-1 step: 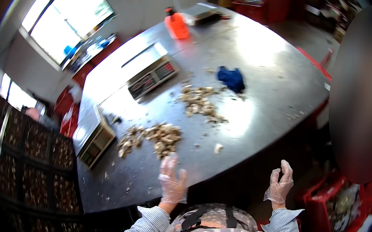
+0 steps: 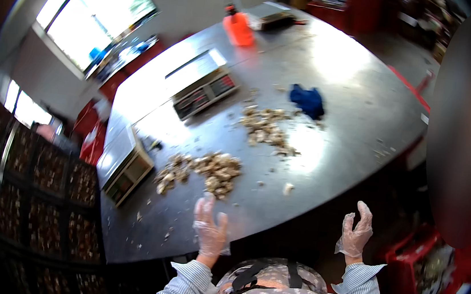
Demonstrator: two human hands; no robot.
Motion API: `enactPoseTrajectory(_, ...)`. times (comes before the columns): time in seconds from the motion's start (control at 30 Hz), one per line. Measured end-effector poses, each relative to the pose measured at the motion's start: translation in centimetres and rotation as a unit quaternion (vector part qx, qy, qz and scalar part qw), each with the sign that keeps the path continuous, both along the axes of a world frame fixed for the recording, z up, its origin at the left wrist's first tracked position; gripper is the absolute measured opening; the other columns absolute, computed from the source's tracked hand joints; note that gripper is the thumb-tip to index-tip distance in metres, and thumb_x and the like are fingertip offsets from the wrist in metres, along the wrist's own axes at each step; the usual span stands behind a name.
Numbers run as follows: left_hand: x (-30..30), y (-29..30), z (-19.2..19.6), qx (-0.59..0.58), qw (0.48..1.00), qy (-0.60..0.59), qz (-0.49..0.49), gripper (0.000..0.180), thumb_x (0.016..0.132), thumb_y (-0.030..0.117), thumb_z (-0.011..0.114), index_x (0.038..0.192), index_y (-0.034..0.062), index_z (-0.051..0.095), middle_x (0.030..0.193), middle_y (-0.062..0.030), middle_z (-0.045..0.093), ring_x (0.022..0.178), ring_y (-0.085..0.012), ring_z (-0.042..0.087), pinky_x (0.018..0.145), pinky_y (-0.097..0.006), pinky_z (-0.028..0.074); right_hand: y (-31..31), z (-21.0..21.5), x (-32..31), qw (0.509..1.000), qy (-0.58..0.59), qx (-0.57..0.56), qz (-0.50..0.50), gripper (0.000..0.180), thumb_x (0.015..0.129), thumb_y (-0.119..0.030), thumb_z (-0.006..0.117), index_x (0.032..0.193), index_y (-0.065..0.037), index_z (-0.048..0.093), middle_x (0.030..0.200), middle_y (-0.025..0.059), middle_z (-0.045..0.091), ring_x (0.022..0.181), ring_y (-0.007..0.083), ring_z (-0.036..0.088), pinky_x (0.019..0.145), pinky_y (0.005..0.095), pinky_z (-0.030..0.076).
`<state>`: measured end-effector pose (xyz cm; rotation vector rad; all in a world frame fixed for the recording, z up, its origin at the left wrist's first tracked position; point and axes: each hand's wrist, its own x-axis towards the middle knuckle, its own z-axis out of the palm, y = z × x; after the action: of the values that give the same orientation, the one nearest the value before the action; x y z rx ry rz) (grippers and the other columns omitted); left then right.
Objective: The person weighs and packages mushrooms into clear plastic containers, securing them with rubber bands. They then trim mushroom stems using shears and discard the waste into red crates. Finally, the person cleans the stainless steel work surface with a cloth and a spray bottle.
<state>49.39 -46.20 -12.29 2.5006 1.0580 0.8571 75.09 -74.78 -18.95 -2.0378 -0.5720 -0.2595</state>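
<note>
Over the near edge of the metal table (image 2: 265,196) is my left hand (image 2: 210,230) in a clear plastic glove, thumb and fingers apart, holding nothing. Just beyond its fingertips lies a pile of small beige-brown pieces (image 2: 218,171), perhaps cut mushrooms. My right hand (image 2: 355,235), gloved the same way, hangs in the air off the table's edge. Its thumb and fingers are curved and apart, with nothing visible between them. A second pile of similar pieces (image 2: 266,128) lies farther off, and one loose pale piece (image 2: 288,189) sits near the edge.
Scales stand at the left (image 2: 129,167), at the middle (image 2: 204,89) and at the far end (image 2: 269,15). An orange bottle (image 2: 239,30) and a crumpled blue cloth (image 2: 307,102) are on the table. Stacked dark trays (image 2: 31,183) fill the left; a red crate (image 2: 407,257) is at right.
The view has turned slightly, so the table and its things sit farther right in it. My left hand is a little farther left; my right hand has hardly changed.
</note>
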Motion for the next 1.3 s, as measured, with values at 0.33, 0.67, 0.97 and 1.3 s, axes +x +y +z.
enactPoseTrajectory(0.33, -31.9, 15.2, -9.7, -0.038, 0.805, 0.201, 0.556, 0.061, 0.095, 0.040, 0.058, 0.147, 0.0116, 0.045, 0.150, -0.0242, 0.040, 0.135, -0.0442, 0.043, 0.107, -0.052, 0.041, 23.5, -2.7, -5.9, 0.986, 0.040, -0.129, 0.098, 0.062, 0.094, -0.027, 0.061, 0.148, -0.003, 0.042, 0.150, 0.0206, 0.047, 0.137, 0.0374, 0.045, 0.114, 0.0441, 0.036)
enactPoseTrajectory(0.67, -9.1, 23.1, -6.4, -0.121, 0.984, -0.092, 0.098, 0.069, 0.098, 0.053, 0.053, 0.149, 0.0075, 0.045, 0.150, -0.0204, 0.045, 0.138, -0.0347, 0.046, 0.114, -0.043, 0.037, 29.4, 2.7, -3.9, 0.980, -0.085, -0.110, 0.139, 0.045, 0.100, -0.018, 0.056, 0.142, -0.005, 0.050, 0.142, 0.0157, 0.054, 0.132, 0.0315, 0.051, 0.112, 0.0394, 0.037)
enactPoseTrajectory(0.97, -19.5, 26.8, -3.2, 0.029, 0.948, -0.071, 0.310, 0.041, 0.097, 0.020, 0.058, 0.133, -0.0007, 0.058, 0.137, -0.0218, 0.058, 0.128, -0.0398, 0.055, 0.110, -0.045, 0.043, 31.3, 2.9, 11.7, 0.980, -0.140, -0.117, 0.079, 0.037, 0.101, -0.017, 0.057, 0.136, -0.005, 0.056, 0.139, 0.0157, 0.057, 0.130, 0.0312, 0.054, 0.109, 0.0402, 0.041)
enactPoseTrajectory(1.3, -2.1, 29.9, -4.5, -0.092, 0.977, -0.177, 0.081, 0.038, 0.099, 0.020, 0.057, 0.131, -0.0014, 0.059, 0.134, -0.0219, 0.060, 0.130, -0.0369, 0.054, 0.113, -0.042, 0.038, 41.5, 5.4, 20.1, 0.983, -0.117, -0.108, 0.090, 0.032, 0.102, -0.019, 0.058, 0.131, -0.007, 0.061, 0.130, 0.0132, 0.064, 0.118, 0.0225, 0.062, 0.103, 0.0339, 0.046)
